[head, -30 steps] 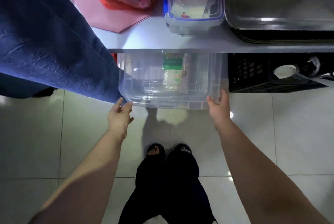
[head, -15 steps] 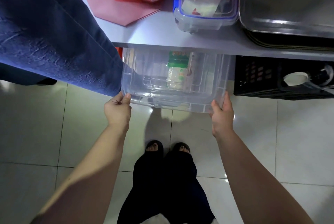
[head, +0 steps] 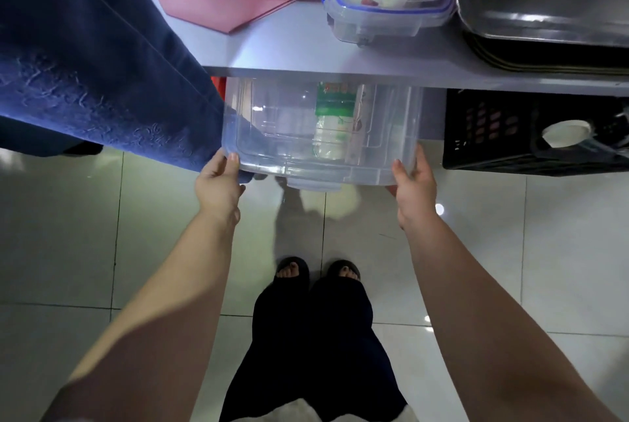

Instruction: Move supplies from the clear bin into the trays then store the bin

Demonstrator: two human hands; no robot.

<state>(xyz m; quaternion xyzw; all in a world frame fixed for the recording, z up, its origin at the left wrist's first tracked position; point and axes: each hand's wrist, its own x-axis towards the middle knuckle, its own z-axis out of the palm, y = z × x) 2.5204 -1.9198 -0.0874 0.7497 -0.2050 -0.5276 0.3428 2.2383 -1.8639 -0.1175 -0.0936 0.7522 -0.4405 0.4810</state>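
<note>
I have the clear bin (head: 320, 135) by its near corners, half under the white table (head: 306, 57) with its far part hidden beneath the tabletop edge. My left hand (head: 218, 188) clasps the near-left corner, thumb on the rim and the other fingers tucked under where I cannot see them; my right hand (head: 413, 183) wraps the near-right corner the same way, fingers closed on the bin's wall. I judge the step to be stowing the bin under the table, though from this one view I could not swear whether it is going in or coming out. To do it well I would keep both hands level so the bin runs straight, and watch the blue cloth (head: 102, 64) hanging off the table's left side, which touches the bin's left wall and may drag in with it. The black crate (head: 531, 135) sits just beside on the right, so there is little room to drift that way. A green-labelled bottle (head: 332, 122) shows through the clear plastic; I cannot tell whether it lies inside the bin or stands behind it. The floor under the bin is hidden too.
</note>
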